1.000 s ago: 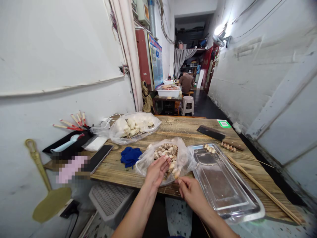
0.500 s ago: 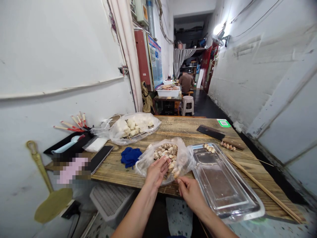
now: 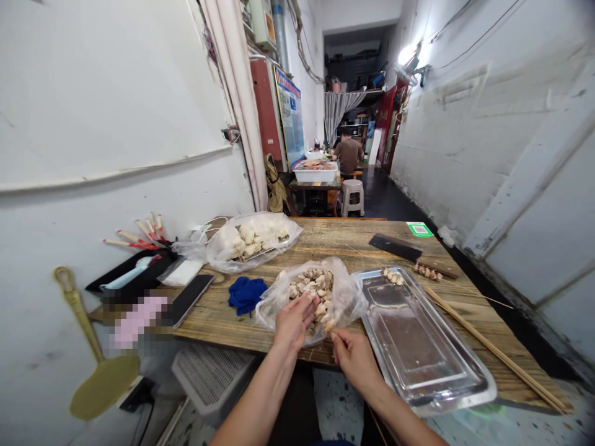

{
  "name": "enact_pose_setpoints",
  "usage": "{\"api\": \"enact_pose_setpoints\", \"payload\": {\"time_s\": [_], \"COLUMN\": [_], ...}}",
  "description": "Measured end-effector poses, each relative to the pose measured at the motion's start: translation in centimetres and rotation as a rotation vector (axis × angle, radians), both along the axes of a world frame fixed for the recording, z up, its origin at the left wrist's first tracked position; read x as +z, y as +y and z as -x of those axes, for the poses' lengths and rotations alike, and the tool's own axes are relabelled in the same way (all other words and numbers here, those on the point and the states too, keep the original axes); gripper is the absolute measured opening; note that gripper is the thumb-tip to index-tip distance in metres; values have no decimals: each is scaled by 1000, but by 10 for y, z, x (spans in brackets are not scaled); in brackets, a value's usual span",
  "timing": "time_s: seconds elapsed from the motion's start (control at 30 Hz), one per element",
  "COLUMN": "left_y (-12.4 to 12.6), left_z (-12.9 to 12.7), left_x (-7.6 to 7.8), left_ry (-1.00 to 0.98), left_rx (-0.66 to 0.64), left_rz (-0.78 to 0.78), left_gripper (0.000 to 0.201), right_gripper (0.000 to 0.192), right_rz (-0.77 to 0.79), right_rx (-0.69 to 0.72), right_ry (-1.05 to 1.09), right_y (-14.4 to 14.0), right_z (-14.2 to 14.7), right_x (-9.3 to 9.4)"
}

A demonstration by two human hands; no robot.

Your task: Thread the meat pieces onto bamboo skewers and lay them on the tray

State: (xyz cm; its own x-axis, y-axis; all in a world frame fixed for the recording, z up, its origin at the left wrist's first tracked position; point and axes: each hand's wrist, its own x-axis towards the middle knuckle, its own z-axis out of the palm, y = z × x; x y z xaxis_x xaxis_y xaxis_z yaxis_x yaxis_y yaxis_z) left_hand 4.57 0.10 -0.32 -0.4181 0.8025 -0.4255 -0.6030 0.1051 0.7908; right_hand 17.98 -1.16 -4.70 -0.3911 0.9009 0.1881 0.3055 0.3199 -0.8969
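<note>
Right now I am threading pale meat chunks (image 3: 325, 310) from the clear plastic bag (image 3: 346, 291) on the wooden table (image 3: 325, 244), left hand (image 3: 292, 322) pinching a piece, right hand (image 3: 354, 356) clamped on a thin bamboo skewer (image 3: 335, 331), and next I am needing a straight push

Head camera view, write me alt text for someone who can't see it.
A person's left hand reaches into a plastic bag of meat pieces on a wooden table, while the right hand pinches a loaded skewer beside it. A steel tray lies to the right.
</note>
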Motion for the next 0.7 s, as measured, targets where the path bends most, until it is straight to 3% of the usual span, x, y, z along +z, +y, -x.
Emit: {"api": "enact_pose_setpoints", "payload": {"time_s": [0.5, 0.7], "left_y": [-1, 5], "left_z": [1, -3], "left_x": [0, -2], "left_ry": [19, 37], "left_rx": [19, 21], "left_rz": [-46, -103], "left_gripper": [17, 15], "right_gripper": [32, 33], "right_rz": [-26, -5], "right_rx": [-11, -62], "right_ry": [8, 69], "right_y": [-8, -11], "right_z": [7, 24], "right_x": [1, 1]}}
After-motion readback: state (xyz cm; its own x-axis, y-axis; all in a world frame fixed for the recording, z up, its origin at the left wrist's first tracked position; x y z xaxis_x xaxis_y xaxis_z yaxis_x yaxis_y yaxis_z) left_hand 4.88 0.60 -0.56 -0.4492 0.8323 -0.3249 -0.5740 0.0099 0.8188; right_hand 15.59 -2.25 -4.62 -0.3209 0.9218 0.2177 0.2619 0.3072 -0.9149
